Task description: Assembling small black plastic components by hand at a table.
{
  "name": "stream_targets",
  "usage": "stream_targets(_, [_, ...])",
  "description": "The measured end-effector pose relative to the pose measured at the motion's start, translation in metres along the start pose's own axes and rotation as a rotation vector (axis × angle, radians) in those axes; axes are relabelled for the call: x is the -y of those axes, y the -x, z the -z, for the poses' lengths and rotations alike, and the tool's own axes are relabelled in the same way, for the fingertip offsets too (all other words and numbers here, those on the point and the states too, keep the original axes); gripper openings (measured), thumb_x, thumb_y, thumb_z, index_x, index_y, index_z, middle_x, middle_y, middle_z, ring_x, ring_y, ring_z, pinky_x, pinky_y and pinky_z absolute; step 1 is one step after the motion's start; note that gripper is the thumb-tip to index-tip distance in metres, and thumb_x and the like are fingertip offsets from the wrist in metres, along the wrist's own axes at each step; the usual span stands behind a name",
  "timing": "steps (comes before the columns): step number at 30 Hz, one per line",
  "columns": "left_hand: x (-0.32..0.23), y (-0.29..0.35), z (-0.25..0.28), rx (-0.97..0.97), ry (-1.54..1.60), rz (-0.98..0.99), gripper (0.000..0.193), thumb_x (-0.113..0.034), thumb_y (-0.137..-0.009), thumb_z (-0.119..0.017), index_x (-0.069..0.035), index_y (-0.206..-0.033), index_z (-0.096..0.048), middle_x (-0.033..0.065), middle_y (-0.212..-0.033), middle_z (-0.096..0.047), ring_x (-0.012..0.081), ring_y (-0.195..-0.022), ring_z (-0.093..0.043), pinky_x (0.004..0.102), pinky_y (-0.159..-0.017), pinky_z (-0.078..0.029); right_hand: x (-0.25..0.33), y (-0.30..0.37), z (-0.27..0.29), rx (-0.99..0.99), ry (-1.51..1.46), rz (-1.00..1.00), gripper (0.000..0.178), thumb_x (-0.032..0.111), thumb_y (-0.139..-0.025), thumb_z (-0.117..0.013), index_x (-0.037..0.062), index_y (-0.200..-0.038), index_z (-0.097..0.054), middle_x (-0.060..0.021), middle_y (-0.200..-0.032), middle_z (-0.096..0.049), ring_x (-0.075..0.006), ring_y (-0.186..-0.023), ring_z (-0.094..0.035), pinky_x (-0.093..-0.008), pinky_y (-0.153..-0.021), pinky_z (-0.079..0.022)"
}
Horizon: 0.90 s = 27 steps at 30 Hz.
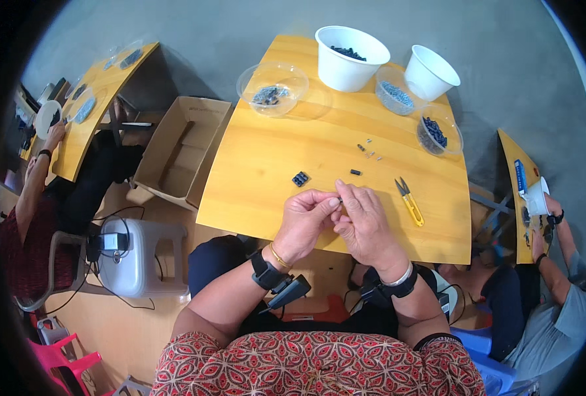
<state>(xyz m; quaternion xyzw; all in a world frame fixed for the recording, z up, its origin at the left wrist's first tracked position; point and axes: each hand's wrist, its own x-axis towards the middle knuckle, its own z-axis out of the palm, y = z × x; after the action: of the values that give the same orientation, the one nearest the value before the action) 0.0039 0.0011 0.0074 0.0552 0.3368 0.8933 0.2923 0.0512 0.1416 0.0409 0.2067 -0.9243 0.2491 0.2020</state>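
Observation:
At the near edge of the yellow wooden table (253,178), my left hand (306,221) and my right hand (367,228) meet fingertip to fingertip. Both are closed in a pinch around a tiny dark piece, mostly hidden by the fingers and too small to name. Just beyond my left hand lies a small cluster of black parts (299,179). A single short black cylinder (356,172) rests beyond my right hand. Farther off are several loose metal bits (370,155). Yellow-handled thread snips (410,203) lie to the right, blades pointing away.
Along the far side stand a white tub (346,72) of black parts, another white tub (431,74), and clear bowls of small parts (273,89). A cardboard box (177,152) and grey stool (131,257) are left. Other people work at tables on both sides.

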Motion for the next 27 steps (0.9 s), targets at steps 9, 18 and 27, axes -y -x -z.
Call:
stream_targets(9, [0.001, -0.006, -0.001, 0.017, -0.031, 0.020, 0.009, -0.003, -0.088, -0.053, 0.002, -0.092, -0.059, 0.0065, -0.077, -0.058, 0.0126, -0.068, -0.055, 0.0288, -0.066, -0.052, -0.007, 0.004, -0.007, -0.139, -0.335, -0.327, 0.035, 0.016, -0.085, -0.055, -0.0012, -0.115, -0.052, -0.0172, -0.087, -0.056, -0.0326, -0.079, -0.054, -0.0378, -0.073, -0.044])
stream_targets(18, [-0.002, -0.003, 0.004, 0.088, 0.072, 0.030, 0.010, -0.005, -0.089, -0.052, 0.001, -0.095, -0.058, 0.0051, -0.078, -0.058, 0.0124, -0.068, -0.055, 0.0295, -0.068, -0.053, -0.098, -0.037, 0.025, -0.135, -0.021, -0.393, 0.008, 0.007, -0.078, -0.056, 0.0004, -0.081, -0.060, -0.0167, -0.075, -0.060, -0.0322, -0.074, -0.058, -0.0380, -0.067, -0.046])
stream_targets(27, [-0.002, 0.000, 0.006, 0.110, 0.111, 0.040, 0.010, -0.006, -0.089, -0.052, 0.000, -0.095, -0.058, 0.0043, -0.079, -0.058, 0.0123, -0.069, -0.056, 0.0293, -0.070, -0.052, -0.103, -0.069, -0.006, 0.071, 0.270, -0.216, 0.004, 0.004, -0.074, -0.058, 0.0015, -0.076, -0.056, -0.0167, -0.076, -0.058, -0.0347, -0.077, -0.052, -0.0430, -0.071, -0.042])
